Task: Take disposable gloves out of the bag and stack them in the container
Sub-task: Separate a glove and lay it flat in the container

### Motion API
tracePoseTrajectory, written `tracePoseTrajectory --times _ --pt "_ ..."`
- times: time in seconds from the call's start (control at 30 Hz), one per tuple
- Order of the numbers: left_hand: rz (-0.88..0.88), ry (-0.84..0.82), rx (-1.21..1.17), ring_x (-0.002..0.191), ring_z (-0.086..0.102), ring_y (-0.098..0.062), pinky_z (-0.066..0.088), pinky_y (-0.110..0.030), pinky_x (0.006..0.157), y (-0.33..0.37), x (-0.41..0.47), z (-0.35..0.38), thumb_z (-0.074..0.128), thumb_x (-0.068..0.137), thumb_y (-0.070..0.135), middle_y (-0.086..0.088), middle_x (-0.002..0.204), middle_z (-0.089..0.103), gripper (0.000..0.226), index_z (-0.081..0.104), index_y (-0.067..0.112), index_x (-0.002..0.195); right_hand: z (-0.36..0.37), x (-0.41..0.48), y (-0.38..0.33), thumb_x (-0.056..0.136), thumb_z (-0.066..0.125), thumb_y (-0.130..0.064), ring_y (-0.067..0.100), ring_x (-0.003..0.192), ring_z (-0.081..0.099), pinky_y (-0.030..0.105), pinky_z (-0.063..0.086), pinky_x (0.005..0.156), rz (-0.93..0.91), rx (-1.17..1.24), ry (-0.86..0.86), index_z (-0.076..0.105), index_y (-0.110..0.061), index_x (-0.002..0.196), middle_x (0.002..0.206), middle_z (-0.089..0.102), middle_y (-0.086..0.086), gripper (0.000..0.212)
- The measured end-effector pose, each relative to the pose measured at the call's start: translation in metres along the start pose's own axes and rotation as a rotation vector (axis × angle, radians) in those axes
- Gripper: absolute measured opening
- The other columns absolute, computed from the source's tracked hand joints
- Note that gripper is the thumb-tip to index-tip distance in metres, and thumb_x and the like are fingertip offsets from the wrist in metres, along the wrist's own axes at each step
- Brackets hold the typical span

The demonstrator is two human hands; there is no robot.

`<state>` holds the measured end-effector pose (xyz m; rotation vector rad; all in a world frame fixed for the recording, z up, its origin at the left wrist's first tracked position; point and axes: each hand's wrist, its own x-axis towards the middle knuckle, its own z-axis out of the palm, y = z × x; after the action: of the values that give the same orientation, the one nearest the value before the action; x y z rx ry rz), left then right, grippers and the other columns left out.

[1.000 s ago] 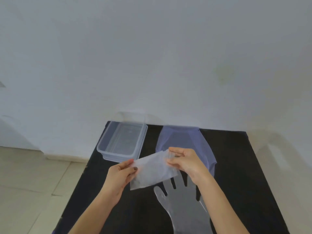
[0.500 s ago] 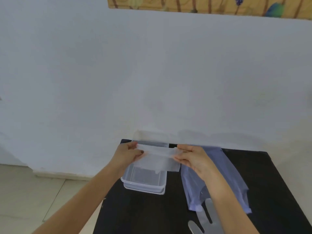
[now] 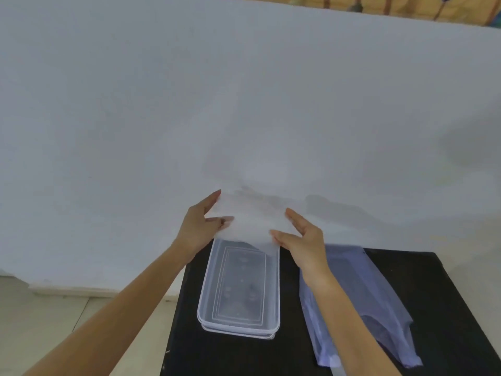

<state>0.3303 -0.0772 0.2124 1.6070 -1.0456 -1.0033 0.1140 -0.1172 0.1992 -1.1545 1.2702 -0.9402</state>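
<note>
A folded translucent white glove (image 3: 250,221) is held between my two hands over the far end of the clear plastic container (image 3: 204,299). My left hand (image 3: 202,226) pinches its left edge with thumb and fingers. My right hand (image 3: 302,237) grips its right edge. The glove's lower edge hangs just inside the container's far rim. The container stands on the black table (image 3: 433,289), and its bottom shows bare through the clear plastic. The bluish plastic bag (image 3: 376,302) lies flat to the right of the container, partly under my right forearm.
A white wall rises straight behind the table's far edge. Beige floor tiles (image 3: 54,321) and a skirting board lie left of the table. The tip of another clear glove (image 3: 337,371) peeks in at the bottom edge, below the bag.
Both hands carried the folded glove from above the table's middle to the container's far end. The view tilted, so the container now looks nearer and the flat glove slid almost out of sight.
</note>
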Motion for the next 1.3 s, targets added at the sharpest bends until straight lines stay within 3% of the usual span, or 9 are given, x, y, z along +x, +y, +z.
tracePoseTrajectory --times 0.13,0.2,0.3,0.37,0.5,0.77,0.87,1.07,1.3 --pt "-0.013 -0.028 0.067 0.096 0.07 -0.006 0.051 -0.029 0.095 -0.033 0.001 0.002 0.051 0.087 -0.004 0.019 0.138 0.045 0.066 0.042 0.032 0.142 0.007 -0.006 0.027 0.083 0.072 0.003 -0.011 0.092 0.058 0.0 0.047 0.068 0.056 -0.121 -0.021 0.047 -0.01 0.144 0.139 0.052 -0.006 0.068" --pt "-0.038 -0.035 0.114 0.102 0.067 -0.007 0.051 -0.026 0.092 -0.048 -0.002 0.004 0.053 0.085 -0.002 0.019 0.133 0.052 0.066 0.044 0.031 0.141 0.009 -0.01 0.039 0.083 0.071 0.004 -0.012 0.094 0.057 -0.001 0.047 0.065 0.092 -0.167 -0.026 0.047 -0.01 0.144 0.14 0.054 -0.005 0.067" --pt "-0.101 -0.074 0.2 0.113 0.054 -0.006 0.044 -0.021 0.091 -0.065 -0.004 0.009 0.053 0.082 0.001 0.02 0.124 0.055 0.067 0.044 0.03 0.142 0.012 -0.012 0.056 0.083 0.067 0.005 -0.024 0.07 0.059 0.003 0.047 0.073 0.136 -0.231 -0.032 0.047 -0.01 0.144 0.137 0.057 -0.005 0.066" --pt "-0.143 -0.087 0.235 0.115 0.053 -0.009 0.042 -0.021 0.092 -0.076 -0.006 0.011 0.053 0.083 0.003 0.016 0.127 0.055 0.067 0.043 0.03 0.143 0.013 -0.013 0.063 0.083 0.067 0.003 -0.015 0.069 0.06 0.008 0.045 0.081 0.164 -0.29 -0.039 0.044 -0.011 0.146 0.138 0.057 -0.004 0.068" --pt "-0.193 -0.08 0.294 0.119 0.054 -0.019 0.043 -0.027 0.095 -0.094 -0.01 0.018 0.053 0.084 0.005 0.007 0.139 0.053 0.065 0.041 0.027 0.144 0.014 -0.014 0.071 0.081 0.065 0.008 -0.005 0.075 0.06 -0.002 0.044 0.06 0.201 -0.399 -0.093 0.052 -0.013 0.14 0.097 0.062 -0.018 0.064" --pt "-0.261 -0.087 0.301 0.088 0.056 -0.008 0.043 -0.01 0.072 -0.112 -0.019 0.035 0.053 0.091 0.005 -0.001 0.131 0.055 0.058 0.038 0.021 0.145 0.018 -0.012 0.092 0.08 0.06 0.004 0.012 0.095 0.066 -0.004 0.044 0.062 0.179 -0.629 -0.211 0.059 -0.02 0.131 0.109 0.07 -0.003 0.056" --pt "-0.259 -0.09 0.33 0.091 0.056 -0.011 0.046 -0.015 0.079 -0.116 -0.027 0.04 0.05 0.092 0.003 -0.007 0.133 0.056 0.057 0.037 0.018 0.145 0.022 -0.012 0.098 0.083 0.055 0.008 0.009 0.089 0.059 -0.007 0.04 0.061 0.149 -0.682 -0.241 0.057 -0.019 0.134 0.108 0.067 -0.001 0.058" --pt "-0.287 -0.105 0.412 0.123 0.053 -0.025 0.041 -0.035 0.105 -0.116 -0.04 0.049 0.051 0.094 0.005 -0.01 0.142 0.049 0.052 0.038 0.013 0.144 0.03 -0.011 0.112 0.088 0.054 0.003 0.022 0.104 0.065 0.014 0.049 0.082 0.122 -0.808 -0.267 0.058 -0.011 0.129 0.116 0.068 0.009 0.043" --pt "-0.29 -0.201 0.704 0.13 0.047 -0.023 0.035 -0.029 0.108 -0.115 -0.048 0.059 0.05 0.096 0.025 -0.007 0.153 0.032 0.05 0.036 0.011 0.142 0.04 -0.009 0.124 0.093 0.057 -0.008 0.027 0.105 0.065 0.034 0.054 0.092 0.15 -0.876 -0.294 0.058 -0.009 0.122 0.116 0.066 0.013 0.029"
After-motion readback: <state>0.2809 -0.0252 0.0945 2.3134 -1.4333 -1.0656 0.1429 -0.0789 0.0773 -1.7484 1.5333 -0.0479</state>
